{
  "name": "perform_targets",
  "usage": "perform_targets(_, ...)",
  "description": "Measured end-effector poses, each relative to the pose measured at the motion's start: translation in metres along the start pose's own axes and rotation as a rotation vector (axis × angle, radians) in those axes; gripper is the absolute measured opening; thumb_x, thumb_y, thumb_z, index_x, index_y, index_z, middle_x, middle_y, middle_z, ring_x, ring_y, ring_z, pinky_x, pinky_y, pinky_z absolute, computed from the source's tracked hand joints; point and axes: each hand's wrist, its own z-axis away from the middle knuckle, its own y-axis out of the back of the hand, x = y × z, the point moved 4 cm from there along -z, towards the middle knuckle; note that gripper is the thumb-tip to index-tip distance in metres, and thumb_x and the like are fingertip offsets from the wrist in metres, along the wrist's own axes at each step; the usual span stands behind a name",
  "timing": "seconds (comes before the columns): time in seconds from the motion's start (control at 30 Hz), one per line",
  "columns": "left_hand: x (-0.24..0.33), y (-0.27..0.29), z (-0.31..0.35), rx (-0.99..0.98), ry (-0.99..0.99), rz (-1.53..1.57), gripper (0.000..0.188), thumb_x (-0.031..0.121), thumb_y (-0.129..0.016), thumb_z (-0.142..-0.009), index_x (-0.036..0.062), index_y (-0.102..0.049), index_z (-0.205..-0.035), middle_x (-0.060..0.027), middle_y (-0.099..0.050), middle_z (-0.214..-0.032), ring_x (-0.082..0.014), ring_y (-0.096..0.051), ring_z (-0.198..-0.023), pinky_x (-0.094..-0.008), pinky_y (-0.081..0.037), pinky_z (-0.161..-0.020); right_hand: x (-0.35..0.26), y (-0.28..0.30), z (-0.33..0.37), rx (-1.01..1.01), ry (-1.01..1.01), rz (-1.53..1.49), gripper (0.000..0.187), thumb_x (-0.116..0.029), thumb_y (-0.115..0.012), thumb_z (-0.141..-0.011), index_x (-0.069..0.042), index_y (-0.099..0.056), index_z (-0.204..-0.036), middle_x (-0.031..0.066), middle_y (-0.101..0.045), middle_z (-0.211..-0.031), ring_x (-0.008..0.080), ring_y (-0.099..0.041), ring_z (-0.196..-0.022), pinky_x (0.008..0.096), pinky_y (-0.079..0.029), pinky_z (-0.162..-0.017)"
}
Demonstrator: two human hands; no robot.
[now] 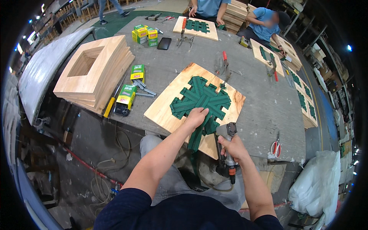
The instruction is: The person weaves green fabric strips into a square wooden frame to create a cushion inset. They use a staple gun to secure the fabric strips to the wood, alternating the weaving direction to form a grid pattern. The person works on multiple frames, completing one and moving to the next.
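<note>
A square plywood board [163, 105] lies turned at an angle at the table's front edge, with green webbing straps [202, 96] crossing over its cut-out middle. On the near side of the straps is my left hand [197, 117], its fingers closed on a green webbing strap [195, 140] whose loose end hangs toward my lap. My right hand [234, 148] is wrapped round an air stapler [231, 129] with an orange-tipped hose fitting, held at the board's near right corner. The stapler's nose is partly hidden.
Stacked plywood frames [73, 76], a yellow-handled tool [109, 106] and staple boxes [126, 94] stand left. Red-handled pliers [225, 63] lie beyond the board; red-handled scissors [275, 147] are at right. A phone [164, 43] and two co-workers' boards [212, 33] are farther back.
</note>
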Motion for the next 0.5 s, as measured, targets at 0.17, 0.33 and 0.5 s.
perform_targets(0.17, 0.001, 0.004, -0.002, -0.031, 0.06, 0.038, 0.035, 0.033, -0.053, -0.108, 0.0034, -0.071, -0.105, -0.0046, -0.073, -0.089, -0.0164, -0.067, -0.067, -0.037, -0.055, -0.052, -0.005, -0.005, -0.001, -0.008, 0.001, 0.096, 0.028, -0.022, -0.073, -0.097, 0.0, -0.062, -0.111, 0.0033, -0.063, -0.076, 0.0108, -0.057, -0.05, 0.0302, -0.043, -0.043)
perform_targets(0.33, 0.002, 0.002, -0.003, -0.039, 0.076, 0.039, 0.035, 0.033, -0.052, -0.108, 0.0033, -0.071, -0.107, -0.0048, -0.073, -0.089, -0.0173, -0.068, -0.067, -0.0375, -0.056, -0.053, -0.007, -0.009, 0.001, -0.007, 0.013, 0.095, 0.025, -0.02, -0.074, -0.096, 0.001, -0.063, -0.104, 0.0006, -0.06, -0.07, 0.0105, -0.056, -0.049, 0.0302, -0.042, -0.044)
perform_targets(0.5, 0.0, 0.005, -0.005, -0.074, 0.079, 0.015, 0.035, 0.034, -0.052, -0.108, 0.0045, -0.068, -0.118, -0.0024, -0.076, -0.105, -0.0157, -0.069, -0.076, -0.0371, -0.057, -0.055, -0.015, -0.02, 0.001, -0.025, 0.021, 0.151, 0.024, -0.019, -0.074, -0.095, 0.0, -0.062, -0.103, 0.0012, -0.06, -0.07, 0.0106, -0.057, -0.049, 0.0298, -0.043, -0.044)
